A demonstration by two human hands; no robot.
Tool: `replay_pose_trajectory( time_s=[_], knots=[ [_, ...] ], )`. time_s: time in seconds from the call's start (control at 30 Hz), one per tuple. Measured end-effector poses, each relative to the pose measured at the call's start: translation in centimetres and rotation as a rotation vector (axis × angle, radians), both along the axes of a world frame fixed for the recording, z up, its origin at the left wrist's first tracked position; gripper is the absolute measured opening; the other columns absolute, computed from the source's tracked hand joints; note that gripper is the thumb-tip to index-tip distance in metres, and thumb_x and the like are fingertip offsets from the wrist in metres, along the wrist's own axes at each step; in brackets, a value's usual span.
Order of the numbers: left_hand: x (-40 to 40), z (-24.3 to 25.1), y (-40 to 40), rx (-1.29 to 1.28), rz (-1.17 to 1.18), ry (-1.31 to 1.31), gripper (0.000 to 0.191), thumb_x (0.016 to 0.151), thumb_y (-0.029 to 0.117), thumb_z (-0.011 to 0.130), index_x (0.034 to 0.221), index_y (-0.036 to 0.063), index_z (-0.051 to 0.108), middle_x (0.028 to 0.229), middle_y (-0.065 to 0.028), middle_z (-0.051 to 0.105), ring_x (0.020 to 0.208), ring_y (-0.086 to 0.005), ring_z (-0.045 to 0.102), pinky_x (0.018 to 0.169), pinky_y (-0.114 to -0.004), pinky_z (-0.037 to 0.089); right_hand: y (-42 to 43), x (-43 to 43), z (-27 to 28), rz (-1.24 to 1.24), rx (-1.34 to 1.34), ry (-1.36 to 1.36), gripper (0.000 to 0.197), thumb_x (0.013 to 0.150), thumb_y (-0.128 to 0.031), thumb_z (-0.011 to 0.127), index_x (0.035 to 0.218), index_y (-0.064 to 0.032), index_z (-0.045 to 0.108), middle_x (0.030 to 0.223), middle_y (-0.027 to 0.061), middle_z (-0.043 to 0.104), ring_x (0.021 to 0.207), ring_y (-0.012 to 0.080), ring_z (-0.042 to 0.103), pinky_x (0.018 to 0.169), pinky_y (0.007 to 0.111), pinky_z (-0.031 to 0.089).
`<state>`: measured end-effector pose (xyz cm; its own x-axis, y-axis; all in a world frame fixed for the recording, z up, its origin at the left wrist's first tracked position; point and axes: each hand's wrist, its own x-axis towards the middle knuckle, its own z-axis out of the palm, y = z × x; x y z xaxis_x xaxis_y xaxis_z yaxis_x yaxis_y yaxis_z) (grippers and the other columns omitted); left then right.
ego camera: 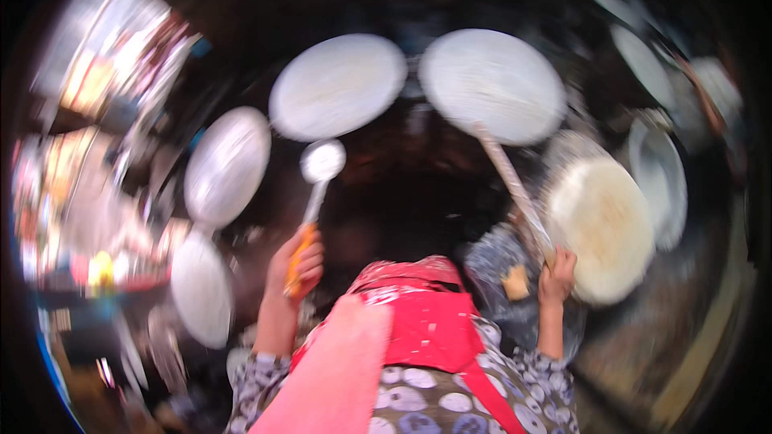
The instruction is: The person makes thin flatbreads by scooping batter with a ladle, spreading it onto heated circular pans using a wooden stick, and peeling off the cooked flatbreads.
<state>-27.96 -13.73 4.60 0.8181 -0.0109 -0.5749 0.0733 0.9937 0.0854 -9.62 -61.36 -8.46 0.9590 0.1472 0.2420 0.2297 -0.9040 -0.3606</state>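
My left hand [304, 262] grips the orange handle of a metal utensil [322, 161], its round, pale head pointing away from me. In my right hand [556, 277] is a long, narrow stick [509, 178], apparently wooden. Its far tip meets or overlaps the lower edge of a round whitish disc [491, 84], a lid or a pan. Another such disc [339, 87] lies left of it, just beyond the utensil's head. Beside my right hand is a large round cream-coloured flatbread or stack of flatbreads [603, 232], browned at its middle. Motion blur hides fine detail.
Two round metal lids or pans [228, 166] [202, 289] stand at left. A pale basin [660, 187] is beyond the flatbread. Near my right forearm lies a clear plastic bag [500, 253] with a tan piece. My red apron [431, 328] and a pink cloth [338, 367] hang in front.
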Motion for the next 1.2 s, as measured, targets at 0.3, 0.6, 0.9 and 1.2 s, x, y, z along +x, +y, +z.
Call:
replay_pose_trajectory(
  time_s=[0.3, 0.6, 0.9, 1.2],
  knots=[
    [-11.8, -0.3, -6.6, 0.527, 0.314, 0.354, 0.027, 0.1, 0.034, 0.047, 0.101, 0.0074, 0.048, 0.065, -0.0004, 0.044, 0.042, -0.0078, 0.039, 0.039, -0.022, 0.033, 23.6, -0.4, -4.4, 0.807, -0.217, 0.593, 0.041, 0.092, -0.042, 0.051, 0.079, -0.0043, 0.063, 0.075, 0.0222, 0.063, 0.078, 0.0422, 0.062, 0.067, 0.05, 0.047],
    [-30.8, -1.5, -20.5, 0.638, 0.955, 0.499, 0.026, 0.101, 0.035, 0.042, 0.107, 0.0101, 0.047, 0.065, 0.0022, 0.04, 0.041, -0.0067, 0.037, 0.038, -0.023, 0.031, 29.8, -6.0, -8.9, 1.528, -0.727, 0.344, 0.038, 0.088, -0.041, 0.056, 0.079, -0.006, 0.068, 0.078, 0.0171, 0.067, 0.079, 0.0367, 0.065, 0.07, 0.046, 0.051],
    [-46.1, -7.2, -39.9, 0.324, 1.582, 0.738, 0.031, 0.101, 0.042, 0.039, 0.108, 0.0129, 0.046, 0.062, 0.0038, 0.038, 0.039, -0.0067, 0.035, 0.036, -0.023, 0.032, 27.9, -15.1, -10.1, 1.907, -0.978, 0.213, 0.039, 0.088, -0.042, 0.056, 0.077, -0.0057, 0.063, 0.074, 0.0165, 0.066, 0.074, 0.0359, 0.065, 0.064, 0.047, 0.051],
    [-58.9, -21.6, -50.4, 0.126, 1.212, 1.315, 0.037, 0.091, 0.043, 0.058, 0.099, 0.0083, 0.047, 0.063, -0.004, 0.05, 0.043, -0.0148, 0.047, 0.041, -0.029, 0.04, 25.5, -18.1, -12.5, 1.838, -1.057, 0.307, 0.038, 0.09, -0.046, 0.055, 0.079, -0.0095, 0.056, 0.072, 0.0192, 0.064, 0.073, 0.0394, 0.064, 0.059, 0.051, 0.049]
  ],
)
